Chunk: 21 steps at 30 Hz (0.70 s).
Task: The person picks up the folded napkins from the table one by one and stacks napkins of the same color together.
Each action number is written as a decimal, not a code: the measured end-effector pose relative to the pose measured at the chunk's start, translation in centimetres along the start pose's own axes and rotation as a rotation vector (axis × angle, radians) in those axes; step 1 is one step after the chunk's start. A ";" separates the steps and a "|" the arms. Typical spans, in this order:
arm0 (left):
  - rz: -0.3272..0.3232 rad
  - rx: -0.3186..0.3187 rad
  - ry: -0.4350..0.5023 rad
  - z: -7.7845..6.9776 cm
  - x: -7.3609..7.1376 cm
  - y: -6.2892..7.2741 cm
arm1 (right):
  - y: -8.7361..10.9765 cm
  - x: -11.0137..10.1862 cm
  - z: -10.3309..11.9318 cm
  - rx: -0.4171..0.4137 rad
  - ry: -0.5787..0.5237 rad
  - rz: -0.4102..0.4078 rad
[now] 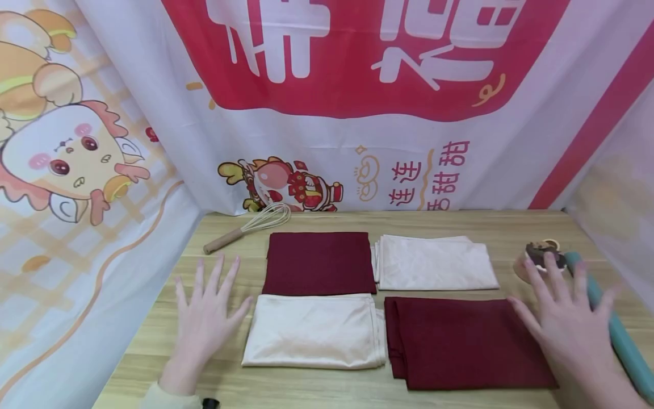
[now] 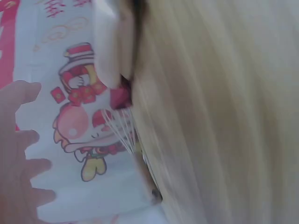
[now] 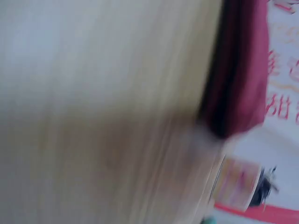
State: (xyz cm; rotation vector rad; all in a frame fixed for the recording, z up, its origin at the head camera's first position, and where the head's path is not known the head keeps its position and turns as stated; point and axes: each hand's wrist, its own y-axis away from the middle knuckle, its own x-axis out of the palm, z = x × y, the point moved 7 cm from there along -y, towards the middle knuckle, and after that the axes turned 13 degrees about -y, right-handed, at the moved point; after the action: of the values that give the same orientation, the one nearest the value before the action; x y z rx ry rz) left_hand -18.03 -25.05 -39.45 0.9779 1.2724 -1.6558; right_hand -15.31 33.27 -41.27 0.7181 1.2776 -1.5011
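4 folded cloths [image 1: 314, 332] laid lower centre; left hand [image 1: 205, 318], right hand [image 1: 569, 326] splayed, nothing grasped. Presumably between steps; cloth grip needed next.

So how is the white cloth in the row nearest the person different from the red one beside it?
Colour: the white cloth is pale and creamy, while the red cloth is deep wine-red.
Size: the red cloth looks bigger than the white cloth.
Edges: in the head view, the white cloth's layers peek out on its right, the red cloth's on its left.
Both are folded and lie on the wooden table.
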 end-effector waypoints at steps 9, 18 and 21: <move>0.139 -0.085 0.481 -1.1 0.7 1.1 | 0.0 1.9 4.8 0.033 -0.489 0.008; 0.251 -0.160 0.814 -2.0 1.6 2.1 | -0.3 3.8 10.5 0.066 -0.683 0.170; 0.271 -0.192 0.907 -2.3 1.7 2.3 | -0.5 4.6 12.2 0.069 -0.744 0.209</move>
State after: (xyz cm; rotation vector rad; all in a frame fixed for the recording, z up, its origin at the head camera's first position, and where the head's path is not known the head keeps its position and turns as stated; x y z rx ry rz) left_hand -16.30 -23.44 -42.27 1.7803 1.7164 -0.8472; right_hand -15.32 20.24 -41.95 0.2672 0.5708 -1.4413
